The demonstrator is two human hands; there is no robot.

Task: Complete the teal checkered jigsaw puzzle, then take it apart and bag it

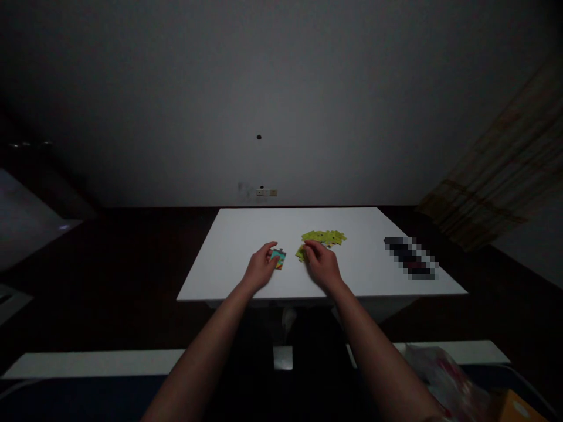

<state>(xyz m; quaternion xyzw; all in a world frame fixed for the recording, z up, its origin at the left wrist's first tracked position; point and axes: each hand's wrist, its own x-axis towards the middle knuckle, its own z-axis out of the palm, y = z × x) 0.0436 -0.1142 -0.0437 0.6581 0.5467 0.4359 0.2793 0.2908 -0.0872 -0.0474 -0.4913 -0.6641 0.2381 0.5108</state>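
Sorting puzzle pieces on the white surface (246,234). Left hand (260,268) grasped a multicoloured piece (278,258); right hand (321,264) pinched a green piece (301,253) at 6 o'clock of the green pile (324,237). Probably needed next: careful matching of edges.

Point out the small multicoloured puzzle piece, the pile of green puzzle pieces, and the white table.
small multicoloured puzzle piece (278,258): head view, its middle.
pile of green puzzle pieces (324,237): head view, pile's centre.
white table (246,231): head view, bare top.
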